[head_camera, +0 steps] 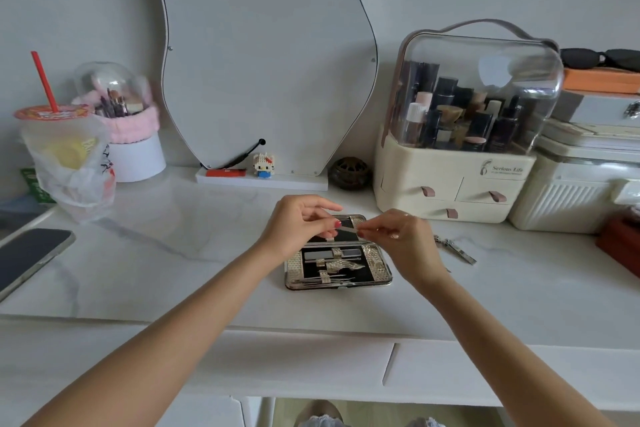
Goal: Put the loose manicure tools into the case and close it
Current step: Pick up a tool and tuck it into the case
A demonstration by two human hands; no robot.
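An open manicure case (pixel 381 269) with a gold patterned rim and black lining lies on the white table, several metal tools strapped in its near half. Above its far half, my left hand (pixel 298 224) and my right hand (pixel 398 236) each pinch one end of a thin metal tool (pixel 349 229). My hands hide much of the far half. A loose nail clipper (pixel 455 248) lies on the table just right of the case.
A cream cosmetics organizer (pixel 450 181) stands behind right, white storage boxes (pixel 568 191) beside it. A wavy mirror (pixel 263 63) leans at the back. A bagged drink cup (pixel 65 156) and a phone (pixel 31 257) sit at left.
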